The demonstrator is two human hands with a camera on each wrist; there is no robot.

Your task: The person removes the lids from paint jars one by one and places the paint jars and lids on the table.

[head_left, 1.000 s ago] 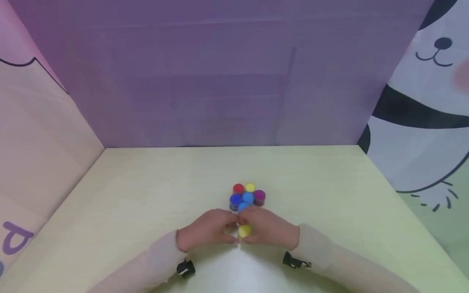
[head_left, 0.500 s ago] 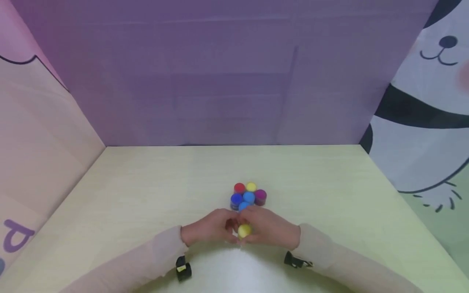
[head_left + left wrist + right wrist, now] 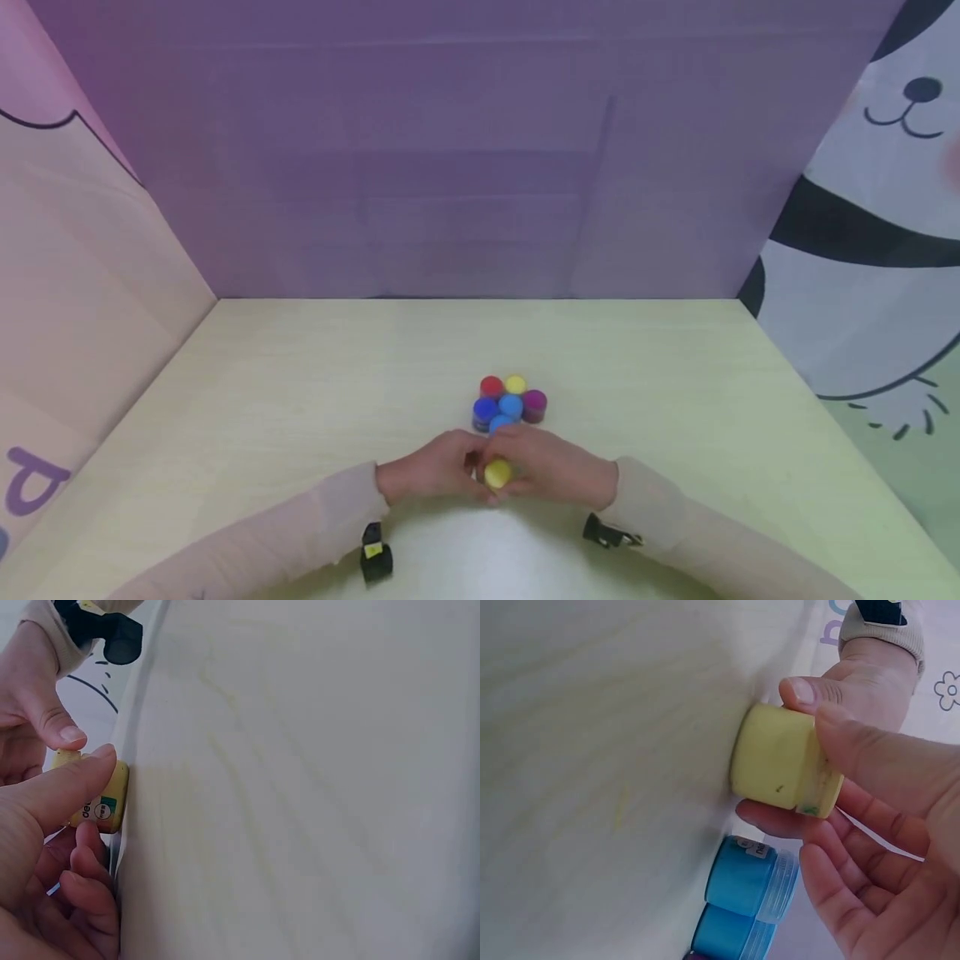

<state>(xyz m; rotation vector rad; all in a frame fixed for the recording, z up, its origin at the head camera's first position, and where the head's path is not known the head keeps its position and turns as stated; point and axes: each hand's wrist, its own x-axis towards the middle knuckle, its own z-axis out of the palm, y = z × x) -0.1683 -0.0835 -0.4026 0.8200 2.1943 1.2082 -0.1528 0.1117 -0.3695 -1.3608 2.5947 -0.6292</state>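
A small yellow jar point(image 3: 497, 474) with a lid stands between both hands near the front of the table. My left hand point(image 3: 431, 468) grips it from the left, its thumb and fingers around the sides; in the left wrist view the jar's label point(image 3: 103, 810) shows under the thumb. From the right, my right hand point(image 3: 555, 468) pinches the lid end, and the right wrist view shows its thumb point(image 3: 870, 757) there. Just beyond the hands is a light blue jar point(image 3: 501, 425), partly hidden by the right hand.
Behind it, touching or nearly so, stand another light blue jar point(image 3: 511, 406), a dark blue jar point(image 3: 484, 410), a purple jar point(image 3: 535, 404), a red jar point(image 3: 491, 386) and a second yellow jar point(image 3: 515, 384). A purple panel point(image 3: 465, 167) rises at the table's point(image 3: 337, 358) back edge.
My left hand has shifted slightly right, closing in on the yellow jar, and its wrist has turned a little. The right hand stays nearly in place. The other jars keep their arrangement.
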